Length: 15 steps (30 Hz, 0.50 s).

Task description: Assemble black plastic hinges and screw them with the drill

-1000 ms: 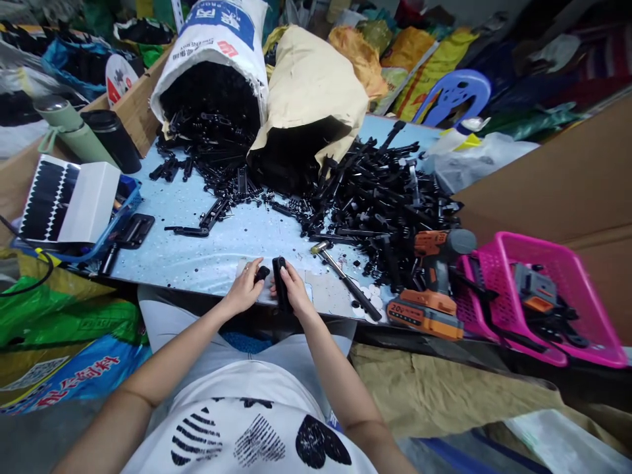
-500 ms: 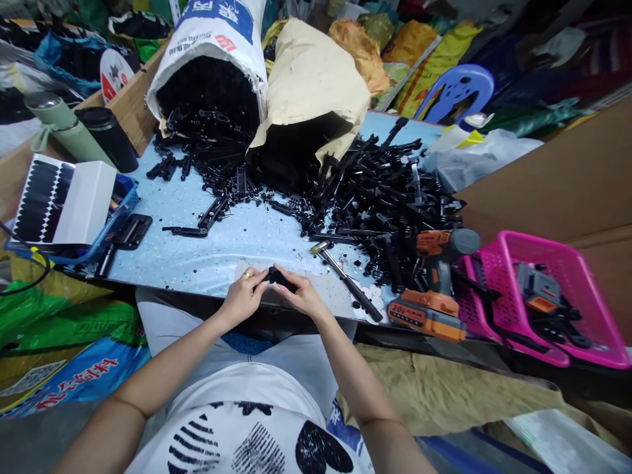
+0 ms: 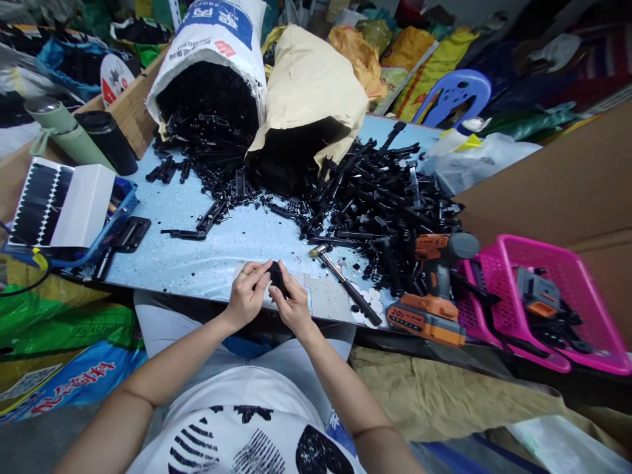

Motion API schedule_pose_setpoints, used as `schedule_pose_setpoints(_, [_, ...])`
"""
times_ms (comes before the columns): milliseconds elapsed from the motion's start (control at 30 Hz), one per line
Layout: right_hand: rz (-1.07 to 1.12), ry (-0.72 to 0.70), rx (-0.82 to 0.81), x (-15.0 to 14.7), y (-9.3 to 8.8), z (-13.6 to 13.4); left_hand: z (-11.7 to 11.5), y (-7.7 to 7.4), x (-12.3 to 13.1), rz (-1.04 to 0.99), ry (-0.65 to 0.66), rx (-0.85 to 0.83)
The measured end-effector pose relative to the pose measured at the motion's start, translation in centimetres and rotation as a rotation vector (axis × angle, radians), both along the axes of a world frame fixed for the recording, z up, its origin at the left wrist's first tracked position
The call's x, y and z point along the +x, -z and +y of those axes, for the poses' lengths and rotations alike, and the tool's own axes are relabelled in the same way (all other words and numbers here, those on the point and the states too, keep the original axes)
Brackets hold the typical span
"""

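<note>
Though pressed down on the table a second ago with two separate dark pieces under them, now raised just clear of its near edge: left hand and right hand, fingertips drawn together and pinching one small black part between them. Reads as two pieces brought into a single lump and worked in the fingers rather than braced on the table; whether fully seated together, impossible to tell. Elsewhere on the table, no shift worth noting. From the biggest down: smooth pale-blue table top, speckled with tiny dark and white bits; at the table's far end, a white woven sack with blue print and a tan sack, both on their sides, mouths slack and spilling; across the table's far right part, a tangled heap of black parts, long, thin, hard-edged, matt like plastic; off the table's right end, a pink basket of open mesh; at the table's near right corner, a blocky orange-and-black drill; nearer the middle of the table's near edge, a hammer, bright metal head, slim dark handle, lying aslant; last, the black part itself, stubby, matt, mostly hidden by fingers.
</note>
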State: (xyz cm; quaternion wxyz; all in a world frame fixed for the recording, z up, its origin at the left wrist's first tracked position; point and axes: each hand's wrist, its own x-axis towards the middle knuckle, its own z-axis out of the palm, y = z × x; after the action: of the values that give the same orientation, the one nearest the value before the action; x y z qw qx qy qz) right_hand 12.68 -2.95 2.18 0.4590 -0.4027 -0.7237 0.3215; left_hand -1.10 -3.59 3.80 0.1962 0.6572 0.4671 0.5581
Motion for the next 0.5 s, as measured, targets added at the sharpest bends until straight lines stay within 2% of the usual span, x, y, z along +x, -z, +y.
schedule_pose_setpoints(133, [0.002,0.064,-0.084,-0.5,0.2,-0.2,0.8,-0.5,-0.3,0.026,0.054,0.006])
schedule_pose_setpoints(233, [0.0,0.129,-0.179,-1.0,0.3,-0.3,1.3,-0.9,-0.6,0.042,0.034,-0.018])
schedule_pose_setpoints(333, [0.014,0.121,-0.248,-1.3,0.7,-0.2,1.8,-0.8,-1.1,0.063,0.087,-0.055])
schedule_pose_setpoints(433, [0.014,0.09,-0.27,-1.7,1.2,0.2,2.0,0.5,-1.3,0.061,0.1,-0.119])
schedule_pose_setpoints(500, [-0.072,0.033,-0.268,-1.8,1.4,0.8,1.7,2.0,-1.1,0.044,-0.007,-0.196])
